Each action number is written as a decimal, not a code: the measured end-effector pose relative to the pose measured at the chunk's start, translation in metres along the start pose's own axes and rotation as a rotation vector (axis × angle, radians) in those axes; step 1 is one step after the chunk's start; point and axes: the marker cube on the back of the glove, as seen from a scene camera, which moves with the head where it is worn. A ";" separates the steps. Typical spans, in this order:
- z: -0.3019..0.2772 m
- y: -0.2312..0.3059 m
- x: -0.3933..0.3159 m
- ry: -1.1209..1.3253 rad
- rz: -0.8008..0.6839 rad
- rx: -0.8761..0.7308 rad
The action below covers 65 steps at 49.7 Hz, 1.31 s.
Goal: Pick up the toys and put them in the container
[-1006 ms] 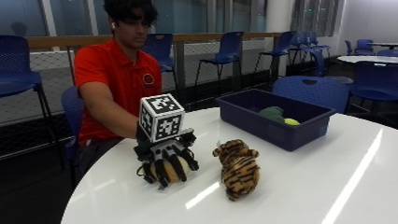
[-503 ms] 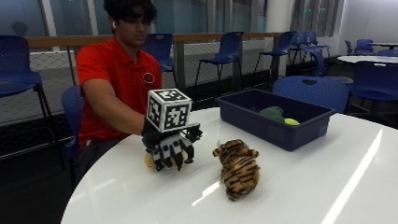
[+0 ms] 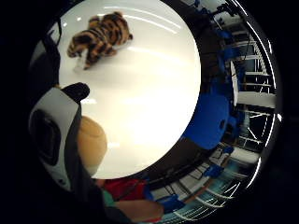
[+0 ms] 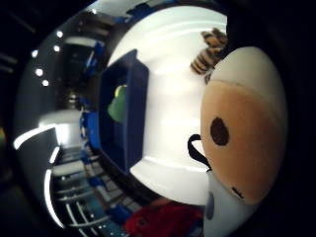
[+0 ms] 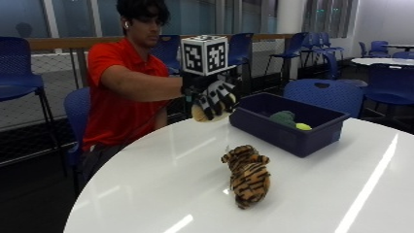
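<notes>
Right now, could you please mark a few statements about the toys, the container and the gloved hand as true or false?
1. The gloved right hand holds a tan plush toy above the table. True.
2. The tiger toy is inside the blue container. False: it lies on the table, apart from the container.
3. The container already holds a green toy. True; a small yellow-green item lies beside it.
4. The container is tipped on its side. False: it sits upright on the table.
5. The tan toy is already in the container. False: the hand holds it in the air, short of the container.
</notes>
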 end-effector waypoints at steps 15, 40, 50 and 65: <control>-0.029 -0.008 -0.126 -0.003 -0.153 -0.006; -0.046 -0.007 -0.322 0.029 -0.388 0.062; -0.022 -0.012 -0.306 0.122 -0.501 -0.059; -0.025 -0.019 -0.252 -0.077 -0.378 -0.066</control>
